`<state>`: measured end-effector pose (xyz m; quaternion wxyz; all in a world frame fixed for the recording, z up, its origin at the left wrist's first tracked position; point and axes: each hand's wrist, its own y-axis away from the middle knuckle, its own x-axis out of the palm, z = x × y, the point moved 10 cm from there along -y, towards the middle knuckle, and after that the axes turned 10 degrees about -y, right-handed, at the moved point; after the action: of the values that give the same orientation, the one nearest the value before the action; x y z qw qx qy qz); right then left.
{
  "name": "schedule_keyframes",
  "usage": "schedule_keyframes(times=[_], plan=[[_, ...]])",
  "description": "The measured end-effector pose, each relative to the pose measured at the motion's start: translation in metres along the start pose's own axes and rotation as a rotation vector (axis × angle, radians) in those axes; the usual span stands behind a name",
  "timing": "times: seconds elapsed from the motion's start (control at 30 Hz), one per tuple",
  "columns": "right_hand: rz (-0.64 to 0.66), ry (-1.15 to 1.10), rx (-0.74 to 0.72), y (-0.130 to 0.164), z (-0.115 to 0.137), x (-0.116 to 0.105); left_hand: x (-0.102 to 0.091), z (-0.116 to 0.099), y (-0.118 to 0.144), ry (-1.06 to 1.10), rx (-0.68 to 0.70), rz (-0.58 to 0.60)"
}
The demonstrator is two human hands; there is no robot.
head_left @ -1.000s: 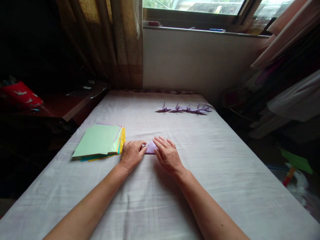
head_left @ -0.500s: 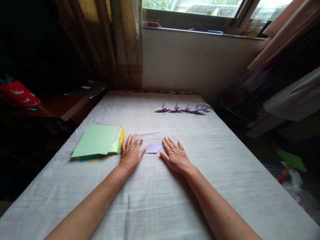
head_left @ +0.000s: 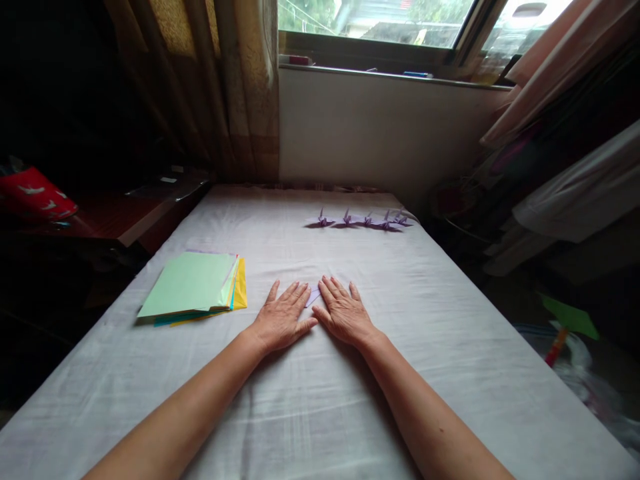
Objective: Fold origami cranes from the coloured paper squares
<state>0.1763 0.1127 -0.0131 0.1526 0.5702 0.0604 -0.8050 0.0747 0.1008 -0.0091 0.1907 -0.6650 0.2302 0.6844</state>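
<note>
pressing flat on the white cloth (head_left: 450,320), the left hand (head_left: 283,318) and right hand (head_left: 344,313) lie fingers spread, covering most of the purple paper (head_left: 313,295) between them, near the paper stack (head_left: 193,287).

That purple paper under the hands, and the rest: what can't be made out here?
Head view only:
- purple paper: nearly all covered by the left hand and right hand; its folds are hidden.
- paper cranes: too small to count surely.
- coloured paper stack: the green top sheet hides lower sheets.

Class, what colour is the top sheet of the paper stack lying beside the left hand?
Pale green: the top sheet of the paper stack, seen in the head view.
</note>
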Motion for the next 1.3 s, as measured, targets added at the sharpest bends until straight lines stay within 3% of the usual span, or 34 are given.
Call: schedule_keyframes(times=[0.3,0.5,0.6,0.73,0.83,0.93,1.3], plan=[[0.003,-0.010,0.005,0.000,0.003,-0.002,0.000,0.027,0.043,-0.065,-0.025,-0.014],[0.003,0.001,0.018,0.000,-0.001,-0.001,-0.002,0.034,0.062,-0.082,-0.054,-0.055],[-0.059,0.004,0.019,0.001,-0.002,-0.007,-0.003,0.034,0.064,-0.086,-0.052,-0.090],[-0.178,0.025,-0.105,0.002,0.027,-0.018,-0.005,0.032,0.062,-0.097,-0.049,-0.104],[-0.057,-0.022,-0.263,-0.003,0.060,-0.003,-0.005,0.032,0.062,-0.105,-0.054,-0.098],[0.060,-0.057,-0.292,-0.006,0.071,0.011,-0.005,0.033,0.063,-0.102,-0.054,-0.107],[0.022,0.020,-0.011,0.002,0.006,0.002,-0.004,0.033,0.063,-0.085,-0.071,-0.085]])
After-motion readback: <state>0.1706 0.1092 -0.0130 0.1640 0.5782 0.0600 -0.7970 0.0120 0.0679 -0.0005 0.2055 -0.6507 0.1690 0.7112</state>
